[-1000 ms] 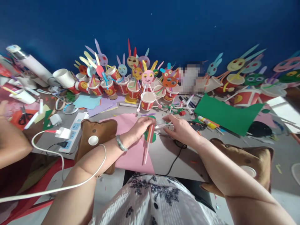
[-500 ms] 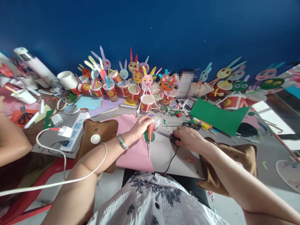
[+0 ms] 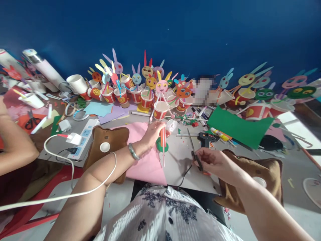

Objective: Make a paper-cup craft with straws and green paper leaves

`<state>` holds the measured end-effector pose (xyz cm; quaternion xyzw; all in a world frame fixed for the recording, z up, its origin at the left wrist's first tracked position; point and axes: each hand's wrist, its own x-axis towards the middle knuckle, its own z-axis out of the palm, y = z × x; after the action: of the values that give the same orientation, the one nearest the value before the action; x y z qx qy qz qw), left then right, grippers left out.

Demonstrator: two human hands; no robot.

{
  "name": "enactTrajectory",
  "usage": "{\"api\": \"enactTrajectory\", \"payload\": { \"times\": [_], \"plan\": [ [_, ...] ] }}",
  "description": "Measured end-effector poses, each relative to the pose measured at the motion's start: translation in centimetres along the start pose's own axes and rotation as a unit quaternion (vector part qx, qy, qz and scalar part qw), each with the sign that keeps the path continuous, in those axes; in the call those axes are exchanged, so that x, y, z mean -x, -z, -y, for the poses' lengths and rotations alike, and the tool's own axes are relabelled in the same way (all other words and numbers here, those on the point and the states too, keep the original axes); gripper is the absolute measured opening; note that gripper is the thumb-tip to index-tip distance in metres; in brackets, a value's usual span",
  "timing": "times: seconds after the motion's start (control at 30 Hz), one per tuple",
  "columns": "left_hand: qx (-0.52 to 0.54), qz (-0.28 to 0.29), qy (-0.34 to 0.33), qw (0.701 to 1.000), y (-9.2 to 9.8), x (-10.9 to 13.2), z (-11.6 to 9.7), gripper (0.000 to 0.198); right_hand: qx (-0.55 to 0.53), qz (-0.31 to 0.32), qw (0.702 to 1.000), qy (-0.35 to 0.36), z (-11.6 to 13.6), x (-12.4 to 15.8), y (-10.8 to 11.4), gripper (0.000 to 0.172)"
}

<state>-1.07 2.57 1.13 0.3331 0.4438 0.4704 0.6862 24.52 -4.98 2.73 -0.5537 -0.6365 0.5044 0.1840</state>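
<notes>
Left hand [image 3: 154, 133]: we pinch slender orange-and-white strips [image 3: 164, 144]
Right hand [image 3: 213, 161]: grips black-handled metal scissors [image 3: 193, 154], blades forward, strips leftward

Scissor handles [image 3: 199, 164] partly behind right grip [image 3: 213, 161]

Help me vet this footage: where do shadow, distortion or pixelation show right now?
In the head view, shadow lies on the table beside the right hand; also there, cups toward the right look stretched, and a pixelated patch hides detail.
</notes>
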Motion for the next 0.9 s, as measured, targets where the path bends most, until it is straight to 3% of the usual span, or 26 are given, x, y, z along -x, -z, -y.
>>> {"api": "enactTrajectory", "payload": {
  "times": [0.1, 0.23, 0.53, 0.73, 0.9],
  "plan": [
    [-0.002, 0.005, -0.001, 1.000, -0.1, 0.1, -0.1, 0.017, -0.130, 0.048, 0.990, -0.003, -0.2, -0.4, -2.1, 0.052],
    [-0.002, 0.028, -0.023, 0.999, -0.1, 0.4, -0.2, 0.019, -0.148, 0.064, 0.987, 0.000, 0.3, -0.9, -3.5, 0.062],
    [0.003, 0.055, -0.044, 0.998, -0.2, 0.7, 0.4, 0.035, -0.147, 0.054, 0.988, 0.010, 0.5, -2.2, -4.3, 0.059],
    [-0.012, 0.066, -0.062, 0.996, 0.4, 0.0, 1.6, 0.032, -0.177, 0.026, 0.983, 0.038, 0.9, -3.2, -4.9, 0.057],
    [0.009, 0.085, -0.059, 0.995, 0.1, 0.1, 1.4, 0.034, -0.226, 0.022, 0.973, 0.034, 1.7, -3.3, -5.5, 0.055]
  ]
}}
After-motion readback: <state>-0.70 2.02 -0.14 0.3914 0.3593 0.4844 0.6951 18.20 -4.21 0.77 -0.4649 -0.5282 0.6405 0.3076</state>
